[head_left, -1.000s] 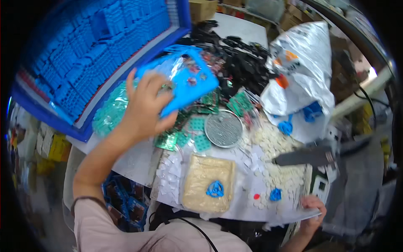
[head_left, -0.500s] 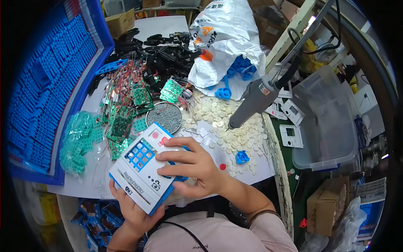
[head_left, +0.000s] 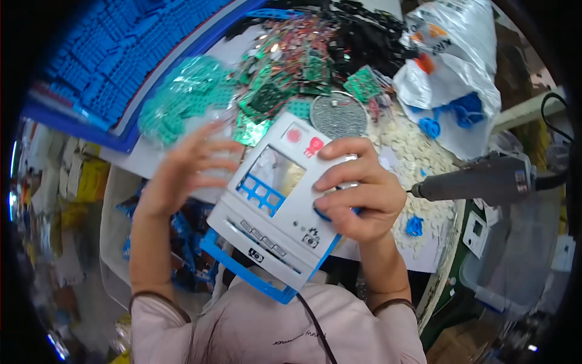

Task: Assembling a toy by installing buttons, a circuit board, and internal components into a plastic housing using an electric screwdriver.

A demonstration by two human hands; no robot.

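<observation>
In the head view, a white and blue plastic panel (head_left: 276, 203) with a clear window and a row of small buttons is held tilted above the near edge of the counter (head_left: 388, 255), close to the person's chest. The right hand (head_left: 354, 191) is closed on the panel's right edge, fingers curled over its white face and thumb tucked beneath. The left hand (head_left: 185, 170) is seen just left of the panel with its fingers spread; it is motion-blurred, and whether it touches the panel cannot be told.

Just beyond the panel's far corner a round metal mesh disc (head_left: 339, 115) lies on the counter, with green circuit boards (head_left: 267, 100) heaped to the left of it and a bag of teal parts (head_left: 185, 97) further left. A blue tray of blue parts (head_left: 115, 54) stands beyond and left of the panel. Right of the panel a grey power tool (head_left: 479, 182) lies with its tip pointed toward the right hand, over a spread of small white discs (head_left: 418, 151). A white plastic bag (head_left: 454, 73) with blue pieces spilling from it lies beyond the tool.
</observation>
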